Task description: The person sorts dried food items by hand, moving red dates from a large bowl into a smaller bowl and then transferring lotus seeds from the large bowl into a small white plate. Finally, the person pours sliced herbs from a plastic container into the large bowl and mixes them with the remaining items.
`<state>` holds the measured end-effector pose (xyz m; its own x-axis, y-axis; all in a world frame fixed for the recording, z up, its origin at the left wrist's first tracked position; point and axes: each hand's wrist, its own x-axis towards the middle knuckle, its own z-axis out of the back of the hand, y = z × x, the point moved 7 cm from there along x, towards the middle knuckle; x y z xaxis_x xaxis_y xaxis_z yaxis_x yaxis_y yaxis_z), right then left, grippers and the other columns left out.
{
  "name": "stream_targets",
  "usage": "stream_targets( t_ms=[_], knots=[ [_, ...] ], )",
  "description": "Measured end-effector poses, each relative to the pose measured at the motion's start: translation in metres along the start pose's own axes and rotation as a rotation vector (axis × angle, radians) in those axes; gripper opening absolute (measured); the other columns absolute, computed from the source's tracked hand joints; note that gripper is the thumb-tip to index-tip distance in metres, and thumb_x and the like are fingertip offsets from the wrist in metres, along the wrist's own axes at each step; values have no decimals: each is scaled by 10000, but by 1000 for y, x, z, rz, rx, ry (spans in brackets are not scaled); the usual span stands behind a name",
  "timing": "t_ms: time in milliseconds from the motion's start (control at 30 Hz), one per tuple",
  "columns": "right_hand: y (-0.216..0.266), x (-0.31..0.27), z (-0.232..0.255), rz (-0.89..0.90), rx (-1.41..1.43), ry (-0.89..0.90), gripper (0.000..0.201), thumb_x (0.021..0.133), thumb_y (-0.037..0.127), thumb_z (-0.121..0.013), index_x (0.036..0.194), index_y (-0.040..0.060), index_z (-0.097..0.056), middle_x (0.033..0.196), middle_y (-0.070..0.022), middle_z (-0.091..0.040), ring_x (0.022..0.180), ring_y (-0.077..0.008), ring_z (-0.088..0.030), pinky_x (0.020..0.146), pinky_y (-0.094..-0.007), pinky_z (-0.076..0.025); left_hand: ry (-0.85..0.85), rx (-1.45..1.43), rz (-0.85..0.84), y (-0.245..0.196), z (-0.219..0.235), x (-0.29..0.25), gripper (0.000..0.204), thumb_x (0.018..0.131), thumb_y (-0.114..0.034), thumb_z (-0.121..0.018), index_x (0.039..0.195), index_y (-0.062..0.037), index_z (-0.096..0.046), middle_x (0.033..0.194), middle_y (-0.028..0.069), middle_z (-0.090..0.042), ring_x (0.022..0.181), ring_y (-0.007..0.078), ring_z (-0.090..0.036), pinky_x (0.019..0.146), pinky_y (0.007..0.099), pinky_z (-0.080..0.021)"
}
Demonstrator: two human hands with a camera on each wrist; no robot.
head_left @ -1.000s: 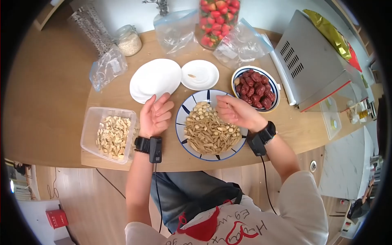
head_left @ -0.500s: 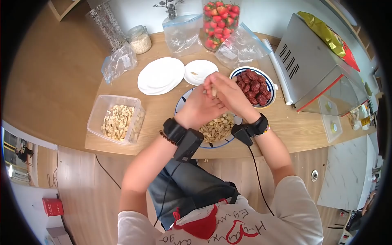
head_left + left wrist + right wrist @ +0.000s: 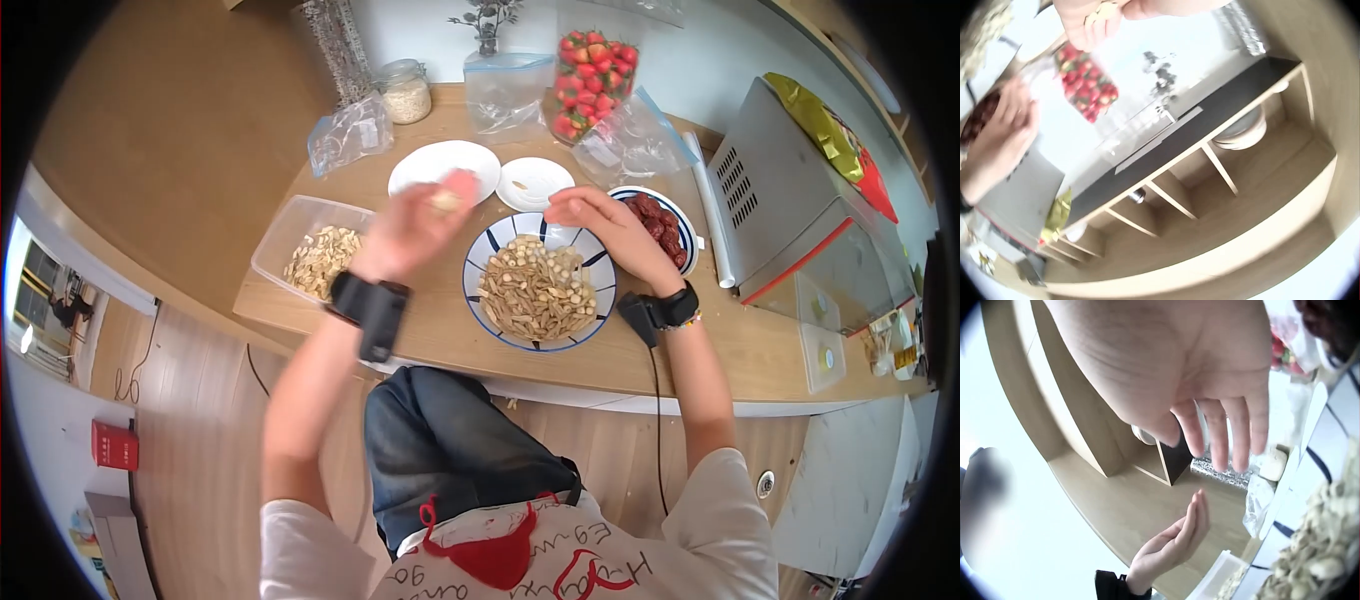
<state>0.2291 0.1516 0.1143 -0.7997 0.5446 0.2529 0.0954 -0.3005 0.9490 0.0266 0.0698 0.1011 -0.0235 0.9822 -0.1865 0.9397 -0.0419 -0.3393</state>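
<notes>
My left hand [image 3: 410,230], blurred, is raised between the plastic tub [image 3: 275,240] and the blue-and-white bowl [image 3: 473,303]. Pale pieces [image 3: 445,202] lie in its bent fingers; the left wrist view shows such pieces [image 3: 1102,12] against the fingers too. Sliced pale pieces [image 3: 322,262] fill part of the tub. The bowl contains brownish strips [image 3: 520,305] and round cream seeds [image 3: 522,252]. Over the bowl's right edge hovers my right hand [image 3: 622,238], its fingers loosely extended and nothing seen in them in the right wrist view [image 3: 1210,381].
Behind the bowl are two white plates [image 3: 420,165] [image 3: 535,172], the smaller with one piece on it. Red dates [image 3: 655,225] fill a dish at right, beside a roll [image 3: 712,215] and a grey appliance [image 3: 765,160]. Clear bags [image 3: 505,95], a strawberry jar [image 3: 595,75] and an oat jar [image 3: 405,95] line the back.
The hands were together over the bowl half a second ago; they have parted. My left hand has moved left with the pale pieces, and my right hand has drawn to the right.
</notes>
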Motion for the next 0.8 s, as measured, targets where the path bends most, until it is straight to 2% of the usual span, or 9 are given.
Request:
stream_targets(
  t_ms=[67, 133, 200, 367, 433, 533, 600, 733, 800],
  knots=[
    [1, -3, 1, -34, -159, 29, 251, 956, 208, -482, 1089, 16, -574, 994, -56, -636, 995, -127, -573, 903, -266, -426, -45, 105, -21, -53, 1, -12, 338, 946, -46, -299, 1230, 125, -363, 1270, 253, -438, 1174, 317, -471, 1030, 404, -403],
    [-1, -2, 6, -30, -197, 0, 247, 956, 198, -479, 1091, 14, -572, 993, -56, -637, 990, -125, -574, 900, -263, -425, -160, 431, -170, -113, 13, -17, 309, 950, -75, -321, 1184, 114, -393, 1191, 225, -491, 1116, 305, -511, 981, 388, -456],
    [-5, -3, 4, -28, -218, 1, 243, 955, 191, -477, 1091, 13, -571, 990, -56, -638, 984, -123, -575, 898, -262, -425, -259, 689, -197, -161, 37, -25, 319, 953, -115, -339, 1178, 103, -402, 1183, 217, -501, 1073, 276, -536, 936, 368, -480],
    [-19, -14, 1, -5, -216, -10, 234, 945, 181, -483, 1059, 4, -586, 950, -62, -646, 938, -124, -597, 859, -266, -447, -495, 1130, -113, -189, 75, -43, 402, 971, -214, -296, 1255, 51, -399, 1232, 151, -522, 1157, 233, -485, 977, 367, -399],
    [-31, -19, -3, -19, -237, 6, 234, 946, 174, -480, 1044, -9, -587, 936, -57, -648, 917, -127, -604, 832, -267, -459, -548, 1315, -158, -187, 78, -46, 432, 978, -254, -262, 1277, 24, -403, 1272, 120, -513, 1178, 220, -467, 1007, 368, -355],
    [-41, -23, -4, -78, -421, 17, 221, 932, 177, -513, 1004, -12, -603, 901, -52, -650, 848, -120, -600, 779, -263, -463, -462, 1324, -294, -176, 51, -46, 462, 978, -290, -247, 1299, 7, -397, 1279, 102, -521, 1209, 198, -436, 1049, 352, -293],
    [-33, -21, -7, -4, -504, 42, 209, 916, 171, -532, 1005, -2, -608, 897, -67, -652, 826, -126, -602, 765, -261, -466, -322, 1338, -289, -154, 21, -46, 452, 975, -285, -279, 1301, 4, -400, 1265, 103, -532, 1193, 182, -455, 1031, 333, -317],
    [-36, -26, -8, -23, -518, 75, 186, 882, 157, -575, 986, 9, -619, 865, -85, -651, 781, -139, -604, 723, -262, -469, -15, 1499, -60, -74, -23, -39, 413, 956, -241, -362, 1300, -21, -425, 1251, 96, -540, 1138, 150, -500, 988, 299, -366],
    [-41, -26, -9, -61, -487, 105, 194, 868, 158, -595, 993, 12, -615, 850, -78, -642, 766, -139, -599, 708, -262, -466, 137, 1713, 52, -30, -36, -42, 394, 938, -215, -400, 1291, -48, -451, 1250, 84, -535, 1106, 137, -515, 967, 292, -386]
  ],
)
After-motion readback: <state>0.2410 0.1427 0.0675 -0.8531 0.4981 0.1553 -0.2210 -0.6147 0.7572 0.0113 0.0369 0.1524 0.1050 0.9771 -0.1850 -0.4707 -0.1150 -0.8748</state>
